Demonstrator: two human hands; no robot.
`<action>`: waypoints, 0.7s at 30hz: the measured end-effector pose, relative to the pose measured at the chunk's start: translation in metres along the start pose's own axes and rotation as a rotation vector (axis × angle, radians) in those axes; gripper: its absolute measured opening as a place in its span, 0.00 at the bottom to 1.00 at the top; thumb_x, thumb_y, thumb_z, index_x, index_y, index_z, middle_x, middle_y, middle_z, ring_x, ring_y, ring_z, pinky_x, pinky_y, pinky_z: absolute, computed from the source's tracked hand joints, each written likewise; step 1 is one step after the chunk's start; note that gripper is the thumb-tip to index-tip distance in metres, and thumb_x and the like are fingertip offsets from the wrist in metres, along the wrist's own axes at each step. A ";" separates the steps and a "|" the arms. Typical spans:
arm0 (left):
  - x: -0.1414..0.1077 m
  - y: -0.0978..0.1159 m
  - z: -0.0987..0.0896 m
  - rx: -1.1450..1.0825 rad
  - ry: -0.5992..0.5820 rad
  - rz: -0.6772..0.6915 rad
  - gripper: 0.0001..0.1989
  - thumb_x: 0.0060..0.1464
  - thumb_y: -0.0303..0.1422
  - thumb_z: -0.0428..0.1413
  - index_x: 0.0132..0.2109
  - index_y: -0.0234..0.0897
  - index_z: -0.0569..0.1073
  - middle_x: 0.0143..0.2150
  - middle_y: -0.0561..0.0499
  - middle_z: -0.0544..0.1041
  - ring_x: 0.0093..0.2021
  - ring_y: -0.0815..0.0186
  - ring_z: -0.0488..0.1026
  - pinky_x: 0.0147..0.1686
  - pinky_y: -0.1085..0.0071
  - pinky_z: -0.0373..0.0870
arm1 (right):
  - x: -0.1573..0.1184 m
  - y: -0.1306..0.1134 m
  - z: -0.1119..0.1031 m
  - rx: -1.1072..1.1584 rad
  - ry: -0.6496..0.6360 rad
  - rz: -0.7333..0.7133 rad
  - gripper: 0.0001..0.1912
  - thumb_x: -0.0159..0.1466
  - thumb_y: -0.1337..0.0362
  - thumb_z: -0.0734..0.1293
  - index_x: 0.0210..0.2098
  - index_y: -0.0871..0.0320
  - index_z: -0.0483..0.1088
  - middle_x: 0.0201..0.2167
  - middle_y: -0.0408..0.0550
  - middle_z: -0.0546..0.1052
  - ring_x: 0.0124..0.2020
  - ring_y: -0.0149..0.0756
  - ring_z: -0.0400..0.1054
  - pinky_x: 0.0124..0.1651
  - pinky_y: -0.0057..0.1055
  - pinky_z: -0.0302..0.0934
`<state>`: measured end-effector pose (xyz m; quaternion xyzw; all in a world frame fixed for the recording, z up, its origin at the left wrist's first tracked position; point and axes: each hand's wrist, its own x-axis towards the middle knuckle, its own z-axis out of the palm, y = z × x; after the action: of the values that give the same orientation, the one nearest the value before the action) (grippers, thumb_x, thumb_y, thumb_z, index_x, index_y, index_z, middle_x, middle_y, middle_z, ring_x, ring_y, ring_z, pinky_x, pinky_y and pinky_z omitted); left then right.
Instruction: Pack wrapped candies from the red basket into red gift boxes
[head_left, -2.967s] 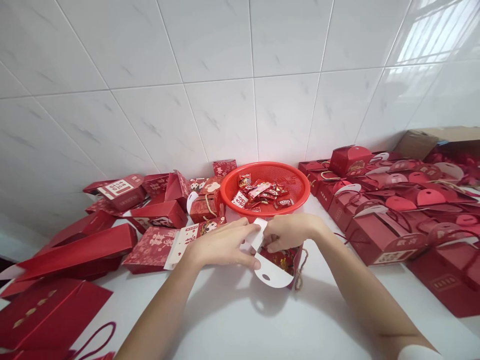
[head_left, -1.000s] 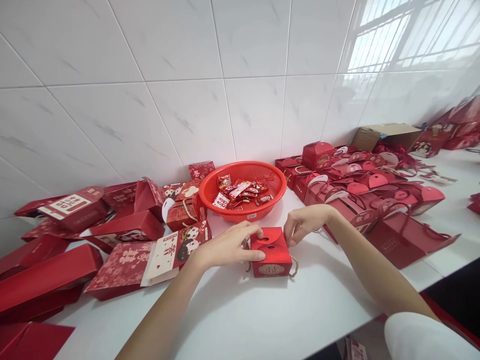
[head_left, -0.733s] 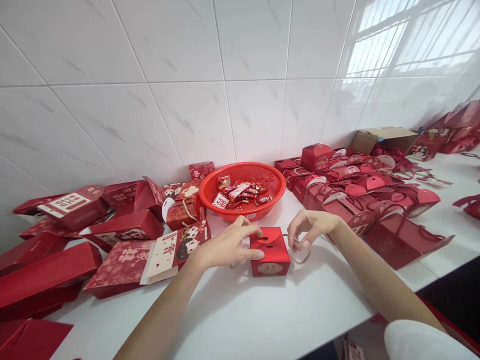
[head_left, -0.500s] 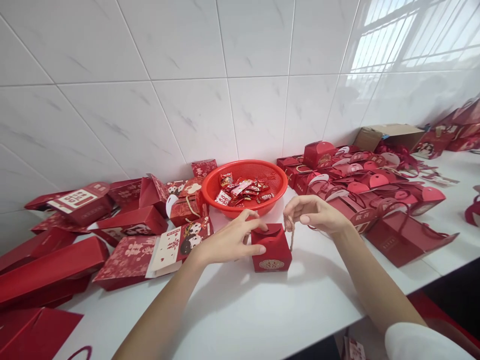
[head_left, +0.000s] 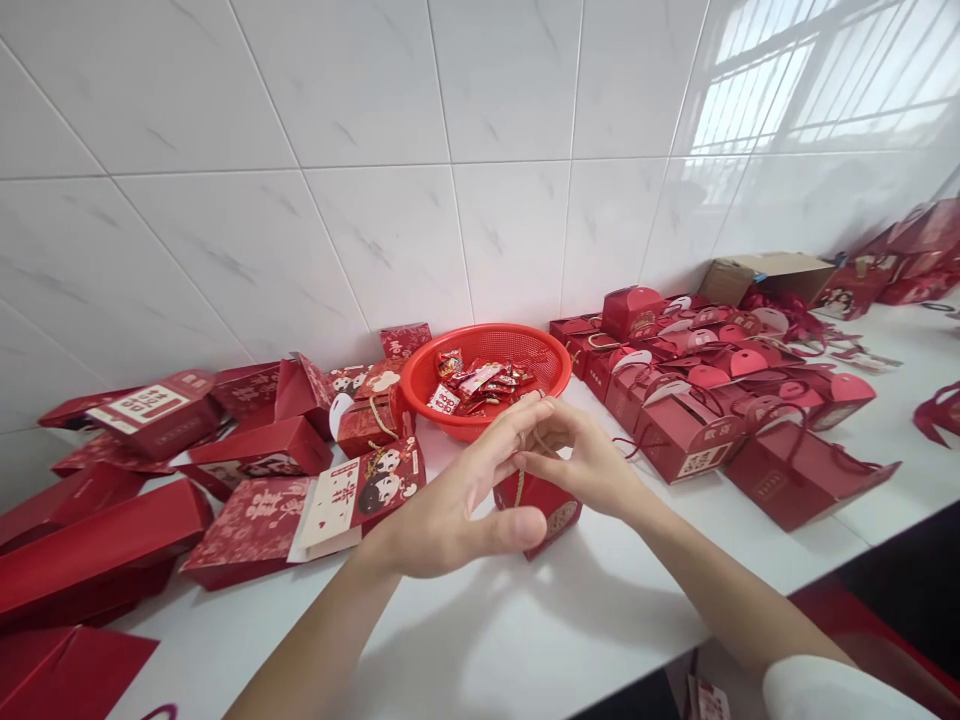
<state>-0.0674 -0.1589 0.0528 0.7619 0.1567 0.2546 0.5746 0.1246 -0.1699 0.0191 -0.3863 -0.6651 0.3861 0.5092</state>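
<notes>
A small red gift box (head_left: pixel 556 525) with a round gold emblem stands on the white table, turned at an angle and partly covered by my hands. Its twisted cord handle (head_left: pixel 520 488) rises in front. Above the box, my right hand (head_left: pixel 581 455) has its fingers curled together on the upper part of the cord. My left hand (head_left: pixel 469 500) reaches in from the left, fingers stretched out and thumb apart, its fingertips beside the right fingers at the cord. Behind them sits a red plastic basket (head_left: pixel 416 385) holding wrapped candies (head_left: pixel 487 383).
Printed red cartons (head_left: pixel 247 515) and larger red boxes (head_left: pixel 97 545) lie along the left. On the right are rows of red handled boxes (head_left: pixel 675 430) and an open-topped red bag (head_left: pixel 795 475). A cardboard box (head_left: pixel 772 275) stands farther back, against the tiled wall (head_left: pixel 375 230).
The gift box has turned on the table. My right hand has moved left over it with the cord, and my left hand has lifted off the lid, its fingers now stretched toward the right hand.
</notes>
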 end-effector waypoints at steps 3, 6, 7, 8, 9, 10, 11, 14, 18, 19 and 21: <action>-0.007 0.001 0.005 0.176 -0.008 -0.016 0.46 0.55 0.50 0.63 0.73 0.56 0.49 0.78 0.54 0.33 0.76 0.46 0.30 0.72 0.46 0.45 | -0.001 0.001 0.013 -0.091 0.097 -0.058 0.06 0.60 0.69 0.67 0.37 0.56 0.67 0.31 0.41 0.74 0.31 0.33 0.70 0.33 0.29 0.65; -0.013 0.005 0.008 0.306 -0.007 0.012 0.46 0.56 0.48 0.63 0.73 0.58 0.48 0.78 0.55 0.31 0.76 0.46 0.31 0.71 0.46 0.47 | 0.002 -0.005 0.009 -0.139 0.171 -0.114 0.05 0.60 0.70 0.63 0.36 0.56 0.69 0.29 0.41 0.74 0.31 0.31 0.69 0.33 0.28 0.64; -0.014 0.007 0.009 0.338 0.002 0.036 0.45 0.56 0.47 0.63 0.73 0.59 0.48 0.78 0.55 0.32 0.76 0.46 0.32 0.71 0.47 0.49 | 0.004 -0.010 0.004 -0.141 0.206 -0.135 0.05 0.60 0.70 0.63 0.36 0.57 0.70 0.29 0.41 0.75 0.30 0.31 0.69 0.33 0.28 0.64; -0.016 0.009 0.010 0.366 0.016 0.066 0.44 0.56 0.47 0.63 0.73 0.59 0.49 0.78 0.55 0.34 0.76 0.46 0.34 0.70 0.47 0.51 | 0.004 -0.016 -0.004 -0.139 0.248 -0.156 0.06 0.61 0.69 0.64 0.37 0.57 0.71 0.29 0.41 0.75 0.30 0.31 0.70 0.32 0.28 0.65; -0.017 0.011 0.010 0.397 0.033 0.097 0.42 0.57 0.46 0.63 0.72 0.59 0.51 0.78 0.55 0.37 0.76 0.46 0.37 0.70 0.48 0.53 | 0.005 -0.024 -0.013 -0.144 0.300 -0.177 0.06 0.61 0.69 0.64 0.38 0.57 0.72 0.29 0.42 0.76 0.29 0.32 0.71 0.33 0.29 0.66; -0.018 0.014 0.009 0.431 0.056 0.124 0.40 0.57 0.45 0.63 0.72 0.59 0.54 0.78 0.54 0.40 0.75 0.46 0.40 0.69 0.48 0.55 | 0.004 -0.034 -0.024 -0.156 0.361 -0.203 0.06 0.62 0.69 0.65 0.38 0.56 0.72 0.29 0.42 0.77 0.29 0.32 0.72 0.33 0.30 0.67; -0.018 0.015 0.008 0.469 0.085 0.148 0.37 0.57 0.44 0.62 0.70 0.58 0.58 0.77 0.54 0.43 0.75 0.46 0.43 0.69 0.49 0.55 | 0.003 -0.044 -0.037 -0.186 0.426 -0.234 0.06 0.62 0.68 0.66 0.38 0.56 0.73 0.30 0.43 0.78 0.29 0.32 0.72 0.33 0.30 0.69; -0.016 0.016 -0.001 0.574 0.186 0.183 0.29 0.58 0.42 0.62 0.66 0.55 0.67 0.75 0.51 0.54 0.73 0.46 0.51 0.69 0.48 0.56 | -0.008 -0.075 -0.084 -0.334 0.695 -0.388 0.07 0.61 0.71 0.68 0.38 0.56 0.76 0.29 0.42 0.78 0.28 0.30 0.73 0.33 0.30 0.70; -0.008 0.006 -0.018 0.610 0.293 0.149 0.22 0.59 0.42 0.60 0.60 0.50 0.74 0.71 0.49 0.63 0.72 0.46 0.55 0.69 0.47 0.57 | -0.035 -0.101 -0.160 -0.500 1.038 -0.617 0.11 0.59 0.76 0.68 0.38 0.59 0.79 0.27 0.45 0.78 0.27 0.31 0.74 0.33 0.32 0.68; -0.006 0.003 -0.022 0.597 0.310 0.146 0.20 0.60 0.42 0.60 0.59 0.50 0.75 0.70 0.48 0.64 0.71 0.47 0.56 0.68 0.48 0.59 | -0.043 -0.103 -0.179 -0.532 1.101 -0.653 0.10 0.60 0.76 0.68 0.37 0.59 0.79 0.27 0.46 0.78 0.27 0.31 0.74 0.32 0.31 0.67; -0.003 -0.003 -0.029 0.557 0.326 0.155 0.18 0.60 0.41 0.60 0.57 0.50 0.76 0.68 0.49 0.66 0.70 0.49 0.59 0.67 0.52 0.62 | -0.058 -0.105 -0.213 -0.591 1.175 -0.580 0.09 0.61 0.75 0.69 0.36 0.58 0.79 0.30 0.49 0.80 0.32 0.34 0.77 0.35 0.33 0.68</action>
<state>-0.0863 -0.1364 0.0558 0.8485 0.2518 0.3634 0.2908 0.3301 -0.2389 0.1317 -0.4598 -0.4338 -0.2323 0.7392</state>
